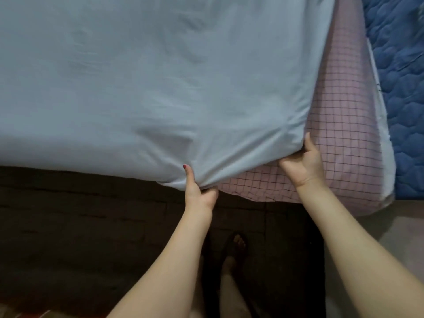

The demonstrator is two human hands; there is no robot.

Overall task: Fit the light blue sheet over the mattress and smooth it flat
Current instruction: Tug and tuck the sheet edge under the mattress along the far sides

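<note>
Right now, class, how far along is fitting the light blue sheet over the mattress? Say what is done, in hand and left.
Done: the light blue cotton sheet covers most of the top, with only faint creases. In hand: the left hand and right hand both grip its bunched corner edge. Left: the pink checked mattress cover is bare at the near right corner, so that corner needs pulling over, then smoothing.

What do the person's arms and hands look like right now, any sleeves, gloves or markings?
Both forearms are bare, with no sleeves in view. The left hand and right hand wear no gloves. No rings, watch or bracelets show. The left thumbnail carries red polish; other nails are hidden.
</note>
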